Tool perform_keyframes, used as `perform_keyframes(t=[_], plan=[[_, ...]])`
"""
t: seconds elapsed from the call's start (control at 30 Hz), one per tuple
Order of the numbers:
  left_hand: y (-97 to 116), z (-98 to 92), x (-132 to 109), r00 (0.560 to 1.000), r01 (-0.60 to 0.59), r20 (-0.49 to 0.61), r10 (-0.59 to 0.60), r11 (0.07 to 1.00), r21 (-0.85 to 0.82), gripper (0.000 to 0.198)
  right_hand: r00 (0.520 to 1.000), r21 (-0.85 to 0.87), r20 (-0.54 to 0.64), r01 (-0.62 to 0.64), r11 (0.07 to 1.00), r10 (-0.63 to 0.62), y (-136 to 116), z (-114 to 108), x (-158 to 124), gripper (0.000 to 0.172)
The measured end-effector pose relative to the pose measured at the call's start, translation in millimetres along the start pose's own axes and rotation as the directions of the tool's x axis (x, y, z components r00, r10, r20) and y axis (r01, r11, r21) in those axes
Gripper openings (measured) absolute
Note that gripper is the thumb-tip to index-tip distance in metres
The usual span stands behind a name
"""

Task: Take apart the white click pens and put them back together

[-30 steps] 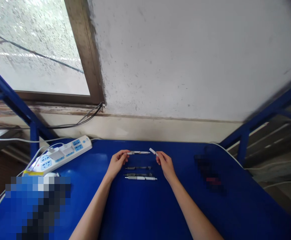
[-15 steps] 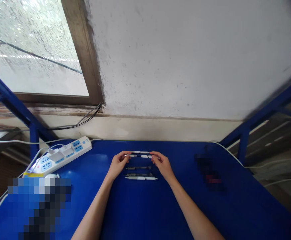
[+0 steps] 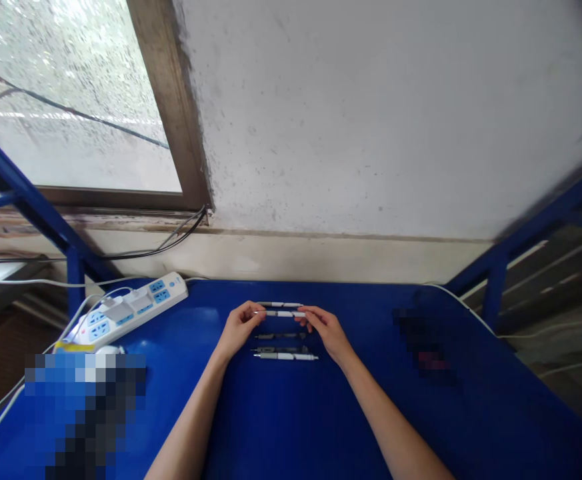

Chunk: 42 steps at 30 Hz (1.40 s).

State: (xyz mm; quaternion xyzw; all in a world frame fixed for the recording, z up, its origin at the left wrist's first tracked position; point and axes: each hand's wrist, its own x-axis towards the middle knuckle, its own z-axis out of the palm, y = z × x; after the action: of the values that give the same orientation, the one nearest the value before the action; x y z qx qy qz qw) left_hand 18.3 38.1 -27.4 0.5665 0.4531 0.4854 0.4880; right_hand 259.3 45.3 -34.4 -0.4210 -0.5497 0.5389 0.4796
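Observation:
Between my two hands a white pen lies level, pinched at its ends. My left hand grips its left end, which has a pointed tip. On its right end are the closed fingers of my right hand. Just beyond it another white pen with dark marks lies crosswise, its ends partly behind my fingers. Nearer to me, in a row on the blue table, are a dark pen, a second dark pen and a white pen with a grey grip.
A white power strip with plugs and cables lies at the table's back left. Blurred items cover the front left, and a blurred dark object lies on the right. Blue metal bars stand at both sides, with a wall behind.
The held pen has shifted slightly nearer to the middle of my grip, and its white barrel now shows more. The view has turned slightly, and the pens on the table keep their places.

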Motion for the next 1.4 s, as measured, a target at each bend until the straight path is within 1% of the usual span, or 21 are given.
perform_keyframes(t=[0.1,0.17,0.2,0.3,0.37,0.43,0.53,0.6,0.7,0.77,0.83,0.9,1.0,1.13,1.3,1.4], plan=[[1.8,0.7,0.8,0.999,-0.034,-0.021,0.034,0.999,0.003,0.031,1.0,0.015,-0.015,-0.004,1.0,0.004,0.9,-0.5,0.6,0.03],[3.0,0.9,1.3,0.999,-0.012,-0.041,0.012,1.0,-0.015,0.038,1.0,0.028,-0.027,0.0,1.0,0.001,1.8,-1.1,0.5,0.031],[3.2,0.9,1.4,0.999,0.009,-0.05,-0.01,1.0,-0.018,0.039,1.0,0.035,-0.031,0.0,0.999,0.001,2.3,-1.4,0.4,0.031],[1.9,0.6,1.3,0.997,0.054,-0.054,-0.052,0.998,0.044,0.037,1.0,0.046,-0.03,-0.002,0.999,0.003,3.3,-2.5,0.2,0.032],[0.1,0.4,1.2,0.999,0.034,-0.035,-0.032,0.997,0.069,0.036,1.0,0.044,-0.029,-0.002,0.999,0.003,3.3,-2.8,0.2,0.033],[-1.5,0.6,1.3,1.0,-0.003,-0.024,0.005,0.999,0.044,0.031,0.999,0.038,-0.037,0.0,0.999,0.001,3.3,-2.7,0.4,0.033],[-2.5,1.1,1.5,0.999,-0.019,-0.042,0.019,1.0,0.008,0.038,0.999,0.036,-0.049,-0.001,0.999,0.002,4.1,-2.4,0.9,0.033],[-1.8,1.1,1.5,0.999,0.011,-0.037,-0.009,0.999,0.045,0.035,0.999,0.044,-0.048,0.003,0.999,-0.001,5.6,-2.6,1.4,0.032],[0.6,1.0,1.1,1.0,0.024,-0.001,-0.024,0.993,0.118,0.037,0.999,0.053,-0.041,0.006,0.999,-0.004,7.5,-3.4,2.1,0.031],[2.3,1.5,0.8,1.0,0.004,0.008,-0.005,0.995,0.101,0.033,0.999,0.05,-0.04,0.003,0.999,-0.001,8.0,-3.8,2.2,0.031],[3.3,2.4,0.7,1.0,-0.005,-0.005,0.006,0.997,0.076,0.035,0.999,0.048,-0.041,0.0,0.999,0.002,7.9,-3.9,2.2,0.03],[3.5,3.2,0.7,1.0,0.005,-0.013,-0.004,0.996,0.091,0.035,0.999,0.048,-0.039,-0.002,0.999,0.004,7.6,-3.6,2.0,0.03],[3.9,3.9,0.5,1.0,0.019,0.007,-0.02,0.989,0.143,0.037,0.999,0.044,-0.032,0.001,0.999,0.001,6.1,-2.8,1.4,0.031],[5.3,4.3,-0.4,1.0,0.001,0.008,-0.002,0.994,0.109,0.034,1.0,0.02,-0.024,0.007,1.0,-0.006,1.5,-1.2,0.7,0.03],[5.0,3.9,-1.1,1.0,0.021,0.011,-0.022,0.993,0.115,0.035,1.0,-0.022,-0.031,-0.001,1.0,0.0,-2.3,0.4,0.7,0.03],[4.7,3.1,-0.9,1.0,-0.008,0.0,0.008,0.996,0.094,0.033,1.0,-0.022,-0.024,-0.008,1.0,0.008,-2.2,0.3,0.6,0.031]])
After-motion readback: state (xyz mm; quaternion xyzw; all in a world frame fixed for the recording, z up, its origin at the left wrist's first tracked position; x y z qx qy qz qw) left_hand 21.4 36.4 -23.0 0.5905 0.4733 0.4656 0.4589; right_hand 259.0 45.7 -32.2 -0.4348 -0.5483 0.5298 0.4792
